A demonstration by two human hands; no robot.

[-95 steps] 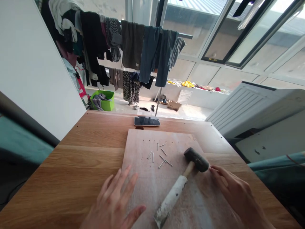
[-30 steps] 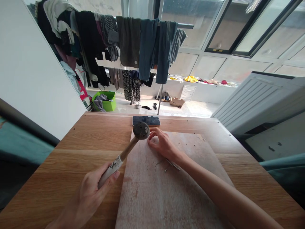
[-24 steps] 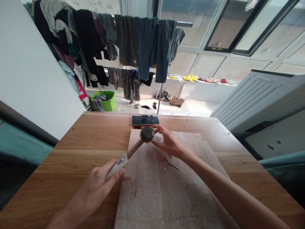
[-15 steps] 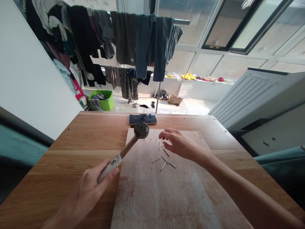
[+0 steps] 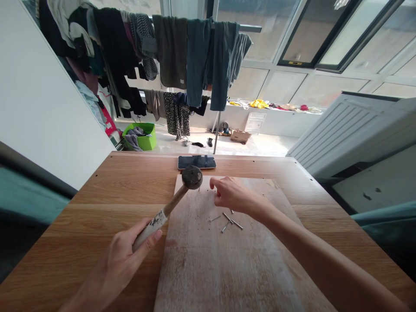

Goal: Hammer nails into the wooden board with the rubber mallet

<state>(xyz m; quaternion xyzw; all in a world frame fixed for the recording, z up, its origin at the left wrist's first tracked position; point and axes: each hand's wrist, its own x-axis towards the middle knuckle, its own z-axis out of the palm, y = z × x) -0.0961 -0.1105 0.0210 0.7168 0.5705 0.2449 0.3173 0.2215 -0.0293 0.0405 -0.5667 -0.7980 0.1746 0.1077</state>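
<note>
My left hand (image 5: 120, 255) is wrapped round the pale lower grip of a mallet (image 5: 175, 201). Its wooden handle slants up to the right, and the dark round head hangs over the upper left of a worn wooden board (image 5: 208, 268). Over the upper part of that board, my right hand (image 5: 232, 193) has its fingers curled and closed; whatever they hold, if anything, is hidden. Several loose nails (image 5: 232, 221) lie just below my right hand, some crossing each other. Small dark holes dot the board around them.
A phone (image 5: 196, 162) lies beyond the board on the wooden table (image 5: 130, 190). Behind the table, clothes (image 5: 170, 52) hang on a rack above a green basket (image 5: 144, 136). A white ribbed panel (image 5: 338, 125) stands at the right, and a white surface (image 5: 48, 95) at the left.
My right hand has moved a little left, and its fingers have gone from loosely apart to curled closed. My left hand holds the mallet almost still.
</note>
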